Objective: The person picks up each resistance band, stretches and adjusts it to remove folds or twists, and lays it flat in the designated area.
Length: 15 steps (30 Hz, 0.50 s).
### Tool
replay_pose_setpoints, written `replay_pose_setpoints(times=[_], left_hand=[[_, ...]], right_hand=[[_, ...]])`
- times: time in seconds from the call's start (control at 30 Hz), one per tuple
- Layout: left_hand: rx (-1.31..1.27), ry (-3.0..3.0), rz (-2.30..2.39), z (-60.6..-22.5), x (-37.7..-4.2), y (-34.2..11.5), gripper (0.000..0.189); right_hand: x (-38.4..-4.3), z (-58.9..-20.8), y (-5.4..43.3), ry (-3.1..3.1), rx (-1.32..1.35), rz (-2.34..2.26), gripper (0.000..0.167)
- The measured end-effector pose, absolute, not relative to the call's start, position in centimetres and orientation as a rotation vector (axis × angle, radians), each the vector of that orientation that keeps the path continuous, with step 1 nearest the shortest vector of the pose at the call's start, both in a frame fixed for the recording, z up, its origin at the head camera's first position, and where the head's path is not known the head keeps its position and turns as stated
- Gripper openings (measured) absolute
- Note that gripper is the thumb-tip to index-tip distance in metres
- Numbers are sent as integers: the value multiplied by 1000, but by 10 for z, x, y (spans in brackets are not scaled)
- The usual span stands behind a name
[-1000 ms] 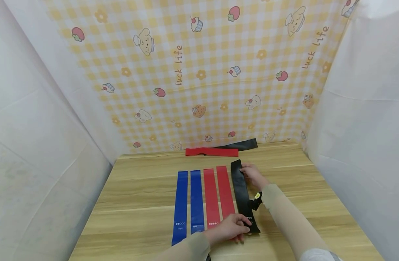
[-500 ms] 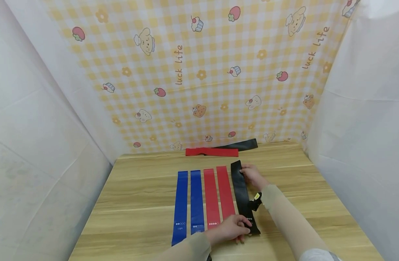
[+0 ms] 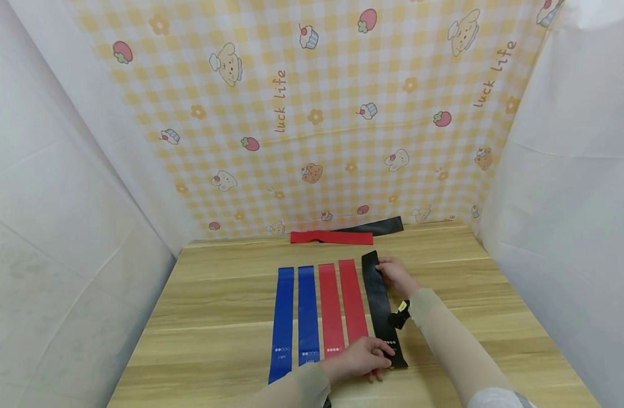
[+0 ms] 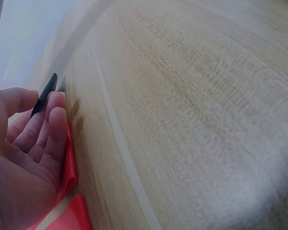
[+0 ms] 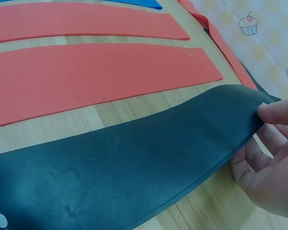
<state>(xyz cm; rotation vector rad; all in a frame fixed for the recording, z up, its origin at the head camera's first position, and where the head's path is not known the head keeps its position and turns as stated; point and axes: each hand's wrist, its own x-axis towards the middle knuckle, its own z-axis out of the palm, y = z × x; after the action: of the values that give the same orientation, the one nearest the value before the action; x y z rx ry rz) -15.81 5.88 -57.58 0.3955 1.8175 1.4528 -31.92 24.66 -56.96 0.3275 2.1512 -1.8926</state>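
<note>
A black resistance band (image 3: pixel 377 300) lies lengthwise at the right end of a row of bands. My right hand (image 3: pixel 396 275) pinches its far end between thumb and fingers, and in the right wrist view that end of the black band (image 5: pixel 149 148) rises off the table. At the near end, my left hand (image 3: pixel 358 358) pinches the band beside its white dots. In the left wrist view, the left hand (image 4: pixel 31 143) has thumb and fingers on the band's dark end (image 4: pixel 46 93). Left of it lie two red bands (image 3: pixel 353 297), the closer one partly hidden under my left hand.
Two blue bands (image 3: pixel 308 309) lie parallel at the row's left. Along the back edge, another red band (image 3: pixel 342 237) overlaps a second black band (image 3: pixel 385 227) in front of the checked cloth (image 3: pixel 312 141). White sheets (image 3: pixel 572 170) hang at both sides of the wooden table (image 3: pixel 210 328).
The black band's near end has shifted slightly toward me and its far end slightly right. Both hands keep their hold, almost still.
</note>
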Motion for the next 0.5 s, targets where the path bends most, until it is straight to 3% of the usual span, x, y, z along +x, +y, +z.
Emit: replay_pose_setpoints(times=[0.5], left_hand=[[384,1833,1427,-577,-158,58,14]], right_hand=[[-317,-569,244,2176,298,-1859,48]])
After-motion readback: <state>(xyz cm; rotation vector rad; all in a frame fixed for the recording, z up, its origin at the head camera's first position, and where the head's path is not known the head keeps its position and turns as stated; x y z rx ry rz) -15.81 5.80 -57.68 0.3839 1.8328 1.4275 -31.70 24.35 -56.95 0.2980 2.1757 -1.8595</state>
